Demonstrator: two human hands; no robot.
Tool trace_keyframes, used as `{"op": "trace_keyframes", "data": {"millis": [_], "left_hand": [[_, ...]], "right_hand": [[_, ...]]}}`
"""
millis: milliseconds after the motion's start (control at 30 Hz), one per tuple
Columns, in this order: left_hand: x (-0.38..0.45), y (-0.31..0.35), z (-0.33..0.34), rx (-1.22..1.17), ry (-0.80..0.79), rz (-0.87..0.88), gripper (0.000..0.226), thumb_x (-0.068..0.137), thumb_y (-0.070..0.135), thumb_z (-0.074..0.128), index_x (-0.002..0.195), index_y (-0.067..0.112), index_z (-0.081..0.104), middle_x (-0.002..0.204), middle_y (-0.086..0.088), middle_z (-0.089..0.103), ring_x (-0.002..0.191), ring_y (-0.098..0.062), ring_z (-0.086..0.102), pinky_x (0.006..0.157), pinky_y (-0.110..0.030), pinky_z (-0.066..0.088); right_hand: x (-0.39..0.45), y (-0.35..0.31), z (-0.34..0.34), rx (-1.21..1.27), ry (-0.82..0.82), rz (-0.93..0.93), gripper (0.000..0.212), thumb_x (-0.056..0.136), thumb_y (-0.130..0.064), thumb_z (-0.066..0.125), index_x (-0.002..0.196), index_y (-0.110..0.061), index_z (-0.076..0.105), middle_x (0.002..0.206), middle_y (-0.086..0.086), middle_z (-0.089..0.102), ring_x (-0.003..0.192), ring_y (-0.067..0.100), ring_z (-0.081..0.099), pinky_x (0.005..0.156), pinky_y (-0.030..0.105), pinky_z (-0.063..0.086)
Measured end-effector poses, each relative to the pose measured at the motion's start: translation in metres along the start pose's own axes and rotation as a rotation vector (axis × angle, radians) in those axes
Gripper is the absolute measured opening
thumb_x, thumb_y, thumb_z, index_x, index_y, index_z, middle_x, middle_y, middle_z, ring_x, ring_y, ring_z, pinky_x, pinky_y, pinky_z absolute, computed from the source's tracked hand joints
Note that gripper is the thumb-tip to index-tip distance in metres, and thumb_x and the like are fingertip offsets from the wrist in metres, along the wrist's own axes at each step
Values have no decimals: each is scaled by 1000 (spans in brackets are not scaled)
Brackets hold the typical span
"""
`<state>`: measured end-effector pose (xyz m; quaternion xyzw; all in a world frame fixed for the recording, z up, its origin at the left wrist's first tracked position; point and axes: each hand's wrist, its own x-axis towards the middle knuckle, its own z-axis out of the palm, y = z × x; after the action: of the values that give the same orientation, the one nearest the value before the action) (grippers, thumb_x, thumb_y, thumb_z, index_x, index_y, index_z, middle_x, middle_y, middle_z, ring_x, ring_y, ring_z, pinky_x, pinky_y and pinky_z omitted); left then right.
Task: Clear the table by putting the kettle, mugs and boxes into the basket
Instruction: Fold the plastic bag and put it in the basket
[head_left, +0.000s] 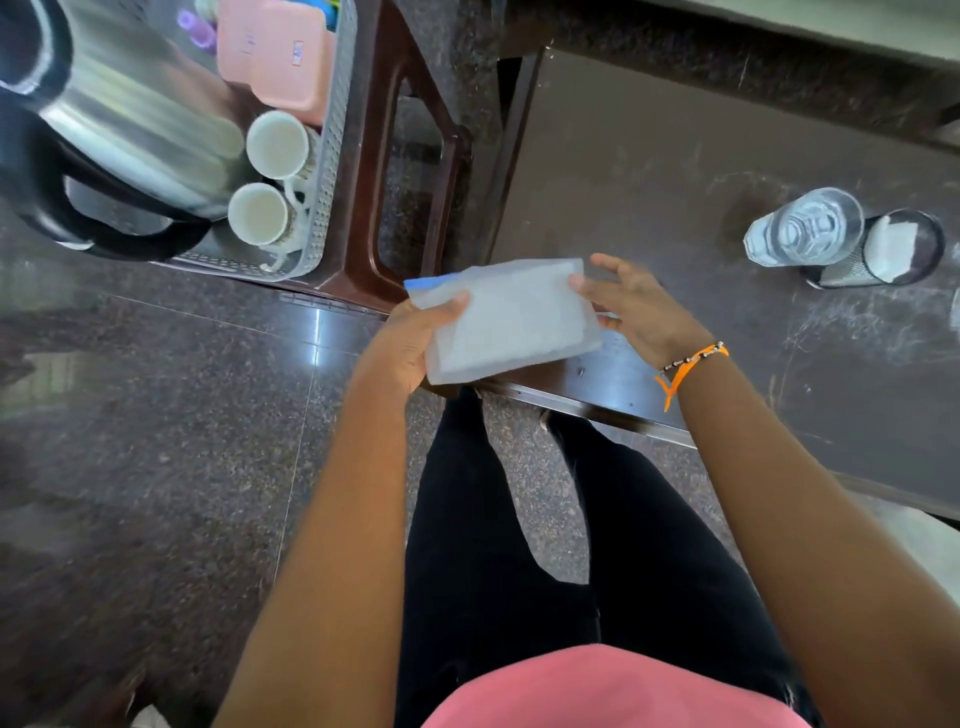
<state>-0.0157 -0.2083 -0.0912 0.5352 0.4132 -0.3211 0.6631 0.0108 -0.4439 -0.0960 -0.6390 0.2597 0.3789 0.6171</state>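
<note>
My left hand (415, 338) holds a flat, pale translucent plastic box with a blue edge (511, 319), thumb curled over its top face and the other fingers wrapped under it, out of sight. My right hand (636, 306) is at the opposite end of that box: the fingers (608, 262) are spread and relaxed, with the thumb tip touching the box's far corner and the rest fanned out beside it rather than closed on it. The box hangs tilted in the air over the near corner of the dark brown tabotop, blurred, so I cannot tell what is inside.

Taking the grey perforated plastic basket (332, 171) as the landmark: it sits up and to the left of the box, on a dark brown plastic stool (395, 104). Inside it lies a shiny steel kettle with a black handle (130, 135) on its side, filling the basket's left part. Just right of the kettle, against the basket's right wall, stand two white mugs (278, 145), one nearer to me (258, 213). Beyond them in the same basket are pink lidded boxes (280, 57).

Well right of the basket, on the dark tabletop (649, 171), stand a clear glass tumbler (805, 226) and, touching it, a black mesh cup holding white paper (883, 249). An orange thread band (696, 358) circles my right wrist.
</note>
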Motion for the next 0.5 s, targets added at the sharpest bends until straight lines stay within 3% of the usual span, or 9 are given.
{"op": "trace_keyframes", "data": {"millis": [67,167,233,333,433,500], "left_hand": [[0,7,-11,102,-15,6,29,82,33,68,109,23,63,98,0,72,99,-25,65,81,-41,56],[2,25,-32,88,-89,102,16,90,31,58,103,30,68,95,7,74,95,-20,67,69,-30,57],[5,40,-44,49,-83,206,22,95,26,50,108,34,65,103,10,71,95,-14,66,74,-28,56],[6,64,-55,-70,31,348,27,100,32,37,113,32,60,109,9,66,98,-8,64,78,-25,54],[8,91,-65,-248,198,358,31,101,35,28,108,30,58,100,10,66,93,-9,64,80,-24,51],[13,106,-74,-188,321,386,28,101,27,31,106,21,58,88,6,62,83,-13,61,80,-26,48]], "right_hand": [[8,-5,12,7,-36,-3,35,88,-14,62,121,-15,54,94,-8,65,82,7,61,80,25,47],[19,-19,31,44,-64,-6,27,87,-3,60,113,-8,58,92,-2,66,68,0,67,64,17,56],[25,-32,46,-25,-1,-59,20,86,1,59,93,-18,59,80,-9,69,62,-2,64,58,17,53],[39,-62,73,26,89,-181,28,88,5,55,84,-23,55,62,-15,70,57,-2,61,52,14,49],[57,-103,101,210,175,-315,29,88,11,49,89,-17,54,63,-13,72,61,0,63,64,18,54],[73,-130,121,311,227,-376,27,88,12,47,92,-14,52,68,-9,70,65,3,62,69,21,53]]}}
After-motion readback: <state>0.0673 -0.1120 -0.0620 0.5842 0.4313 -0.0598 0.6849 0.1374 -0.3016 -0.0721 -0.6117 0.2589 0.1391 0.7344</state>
